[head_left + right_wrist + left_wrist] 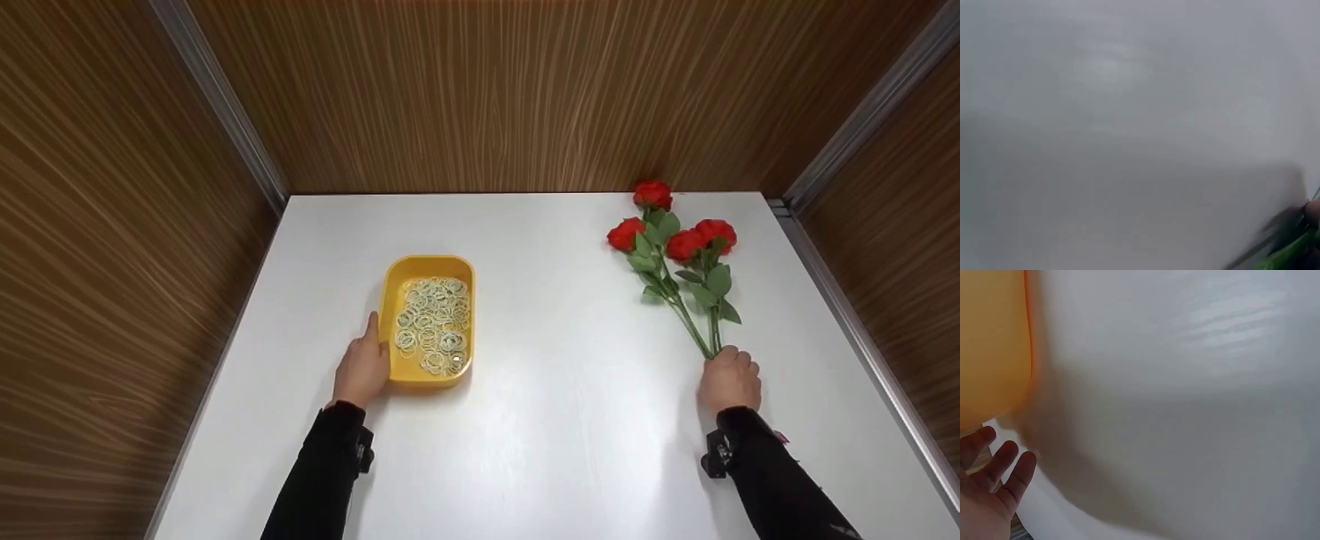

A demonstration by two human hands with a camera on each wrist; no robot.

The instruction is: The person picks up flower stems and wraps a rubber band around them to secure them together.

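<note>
Left hand [363,367] lies flat-fingered against the yellow tray's [391,300] left wall, while the right hand [730,380] curls round the roses' [679,259] stem ends near the table's [555,420] right edge — bare white tabletop between them. The roses' stems run away from the person, blooms pointing at the far wall — the tray's long axis lies the same way.

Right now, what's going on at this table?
A person works with both bare hands at a white table. The left hand rests with straight fingers against the near-left side of a yellow tray holding many small pale rubber bands. The right hand grips the stem ends of a bunch of red artificial roses, which lie on the table, blooms pointing toward the back wall. The right wrist view is too blurred to add detail.
</note>
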